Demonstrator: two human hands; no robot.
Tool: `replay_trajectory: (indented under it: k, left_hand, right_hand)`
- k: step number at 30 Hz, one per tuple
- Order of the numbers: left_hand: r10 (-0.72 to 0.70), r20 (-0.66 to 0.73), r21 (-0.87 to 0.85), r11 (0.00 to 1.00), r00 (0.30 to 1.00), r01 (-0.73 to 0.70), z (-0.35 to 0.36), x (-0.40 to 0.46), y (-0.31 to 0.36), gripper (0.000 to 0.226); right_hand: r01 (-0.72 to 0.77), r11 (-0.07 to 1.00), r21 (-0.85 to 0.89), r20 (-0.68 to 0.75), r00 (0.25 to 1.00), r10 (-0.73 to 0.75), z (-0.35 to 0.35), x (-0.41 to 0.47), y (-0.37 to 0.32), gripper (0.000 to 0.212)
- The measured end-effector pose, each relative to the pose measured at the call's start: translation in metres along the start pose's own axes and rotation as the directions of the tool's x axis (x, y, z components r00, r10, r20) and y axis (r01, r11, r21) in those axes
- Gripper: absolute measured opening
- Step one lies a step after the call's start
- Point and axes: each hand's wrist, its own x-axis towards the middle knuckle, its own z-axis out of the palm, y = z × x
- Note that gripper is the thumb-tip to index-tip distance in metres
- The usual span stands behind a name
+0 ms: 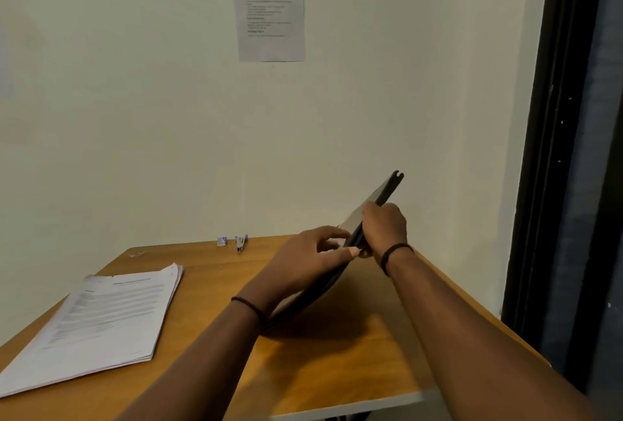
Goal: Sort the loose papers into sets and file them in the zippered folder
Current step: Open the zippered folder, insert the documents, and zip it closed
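Observation:
A thin black zippered folder (384,193) stands tilted on its edge above the right half of the wooden table (337,353), its far corner raised toward the wall. My right hand (384,227) grips the folder's upper edge from the right. My left hand (310,259) holds the folder's near side, thumb and fingertips pinching at its edge close to the right hand. A stack of printed papers (97,323) lies flat on the table's left side, its sheets slightly fanned.
A small stapler (240,242) and a little box (221,241) sit at the table's back edge by the wall. A printed sheet (269,6) hangs on the wall. A dark door frame (559,151) runs down the right.

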Motion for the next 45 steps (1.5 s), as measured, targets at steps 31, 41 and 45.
replay_trajectory:
  k: [31,41,45]
  left_hand:
    - [-0.559,-0.212,-0.932,0.361,0.802,0.006,-0.083,-0.007,-0.106,0.031]
    - [-0.512,-0.273,-0.872,0.490,0.814,0.015,-0.077,0.014,-0.094,0.029]
    - [-0.505,-0.287,-0.882,0.471,0.814,-0.018,-0.076,0.012,-0.097,0.030]
  right_hand:
    - [-0.123,0.936,-0.331,0.255,0.943,0.214,-0.053,0.066,0.089,0.033]
    - [0.024,0.782,-0.623,0.285,0.938,0.198,-0.055,0.073,0.127,0.028]
    - [0.067,0.659,-0.749,0.250,0.950,0.187,-0.059,0.074,0.146,0.030]
